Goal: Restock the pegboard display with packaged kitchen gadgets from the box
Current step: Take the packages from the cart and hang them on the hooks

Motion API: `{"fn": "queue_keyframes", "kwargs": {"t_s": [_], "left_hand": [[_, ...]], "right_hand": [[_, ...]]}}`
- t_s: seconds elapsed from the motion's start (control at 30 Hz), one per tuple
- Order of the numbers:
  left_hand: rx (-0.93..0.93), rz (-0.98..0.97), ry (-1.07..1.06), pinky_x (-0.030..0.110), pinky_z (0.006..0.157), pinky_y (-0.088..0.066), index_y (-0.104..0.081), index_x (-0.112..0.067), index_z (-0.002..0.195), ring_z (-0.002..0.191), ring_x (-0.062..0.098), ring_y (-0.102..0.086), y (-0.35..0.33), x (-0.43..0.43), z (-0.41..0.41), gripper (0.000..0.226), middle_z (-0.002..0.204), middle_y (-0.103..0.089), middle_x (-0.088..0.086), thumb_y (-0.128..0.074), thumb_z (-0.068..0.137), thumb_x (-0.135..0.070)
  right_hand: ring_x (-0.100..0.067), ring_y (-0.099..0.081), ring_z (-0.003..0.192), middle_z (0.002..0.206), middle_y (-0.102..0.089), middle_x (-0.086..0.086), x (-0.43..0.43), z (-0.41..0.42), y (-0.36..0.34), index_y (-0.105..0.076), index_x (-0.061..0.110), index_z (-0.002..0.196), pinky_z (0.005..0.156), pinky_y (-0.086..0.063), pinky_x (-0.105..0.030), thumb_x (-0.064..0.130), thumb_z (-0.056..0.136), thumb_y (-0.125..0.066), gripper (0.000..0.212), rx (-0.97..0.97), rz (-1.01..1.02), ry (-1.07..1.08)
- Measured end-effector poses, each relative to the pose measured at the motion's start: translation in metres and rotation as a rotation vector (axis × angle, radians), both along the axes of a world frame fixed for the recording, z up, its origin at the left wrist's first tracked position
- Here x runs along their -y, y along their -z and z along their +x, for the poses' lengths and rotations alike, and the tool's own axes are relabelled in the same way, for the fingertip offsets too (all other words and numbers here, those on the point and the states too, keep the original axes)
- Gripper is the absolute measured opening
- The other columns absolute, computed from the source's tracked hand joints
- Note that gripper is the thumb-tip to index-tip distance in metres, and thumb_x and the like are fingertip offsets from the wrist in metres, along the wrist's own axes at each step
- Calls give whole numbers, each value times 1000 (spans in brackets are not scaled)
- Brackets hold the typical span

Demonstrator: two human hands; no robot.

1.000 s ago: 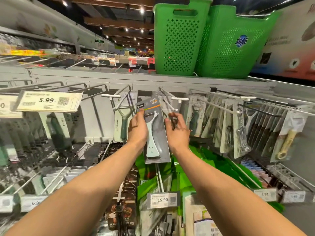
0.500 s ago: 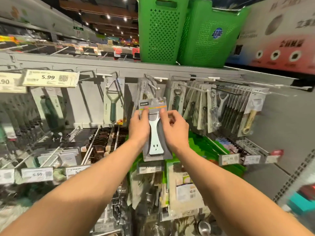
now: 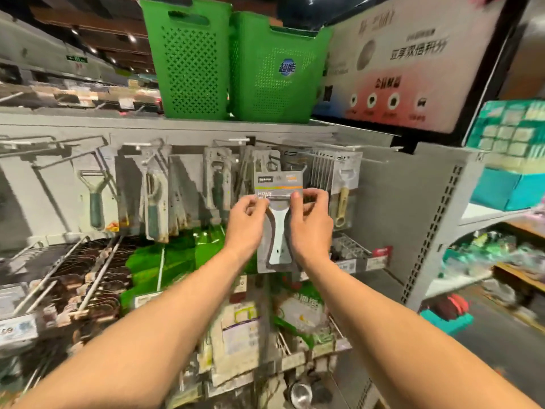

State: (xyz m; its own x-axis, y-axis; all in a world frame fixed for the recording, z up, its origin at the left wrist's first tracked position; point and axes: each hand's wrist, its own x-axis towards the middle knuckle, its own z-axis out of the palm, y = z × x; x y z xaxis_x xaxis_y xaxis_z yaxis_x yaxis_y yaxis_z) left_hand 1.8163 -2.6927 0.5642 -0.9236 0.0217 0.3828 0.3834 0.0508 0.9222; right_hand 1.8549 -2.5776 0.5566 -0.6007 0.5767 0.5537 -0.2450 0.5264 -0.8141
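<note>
Our left hand (image 3: 246,224) and right hand (image 3: 309,224) pinch the grey carded pale-handled peeler pack (image 3: 278,219) before the grey pegboard's (image 3: 383,202) top row; we should level its hang-hole with a hook.

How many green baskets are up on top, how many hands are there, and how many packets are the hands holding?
Green baskets: 2 (left basket, right basket)
Hands: 2 (left hand, right hand)
Held packet: 1 (peeler packet)
Total: 5
</note>
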Motion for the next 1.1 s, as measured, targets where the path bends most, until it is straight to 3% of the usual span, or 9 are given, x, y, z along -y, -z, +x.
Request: {"fn": "queue_keyframes", "kwargs": {"t_s": [0.13,0.23,0.37,0.57,0.63,0.77,0.9,1.1], "left_hand": [[-31,15,1,10,64,-39,-67,-1,92,59,-6,-49,-6,-50,3,15,78,-59,8,-63,104,-11],[-14,18,31,13,70,-43,-73,-6,100,76,5,-57,-7,-80,8,17,93,-72,14,-66,102,-21],[-25,24,38,24,78,-47,-75,-10,102,83,11,-59,-9,-109,7,19,105,-73,21,-68,102,-27],[-39,-2,19,44,91,-56,-75,-13,102,92,26,-70,-12,-133,-1,20,102,-74,18,-69,100,-32],[-39,1,20,45,95,-55,-76,-13,104,102,31,-69,-13,-140,-2,20,104,-74,16,-69,101,-32],[-41,18,29,48,98,-54,-76,-14,105,102,29,-71,-18,-147,-6,19,106,-75,15,-70,100,-31],[-31,18,46,42,98,-56,-78,-19,106,99,17,-71,-23,-149,-12,12,101,-78,1,-71,99,-24],[-54,10,62,34,88,-55,-78,-20,102,89,11,-68,-23,-153,-23,12,99,-79,3,-70,97,-12]], "right_hand": [[-11,-64,85,95,-67,11,-48,9,-6,-49,35,115,82,-53,-42,51,100,-55,23,-33,25,-36],[-10,-58,114,125,-62,11,-83,15,-5,-50,35,131,97,-50,-37,50,98,-62,38,-21,51,-96],[-7,-52,128,141,-57,13,-116,15,-5,-46,36,143,105,-46,-32,46,95,-67,54,8,75,-140],[1,-53,124,136,-57,18,-143,10,-5,-52,34,137,101,-43,-18,50,90,-73,54,-25,130,-173],[2,-53,124,136,-57,18,-149,7,-6,-52,34,137,98,-40,-13,51,89,-73,55,-33,122,-175],[3,-51,124,138,-56,18,-156,-1,-10,-51,35,138,98,-39,-14,49,90,-72,54,-30,111,-175],[2,-50,124,139,-57,15,-160,-11,-16,-51,33,139,104,-41,-20,46,91,-71,53,-16,111,-183],[1,-50,128,142,-54,16,-163,-22,-11,-48,35,141,107,-42,-22,43,93,-70,54,-41,127,-190]]}}
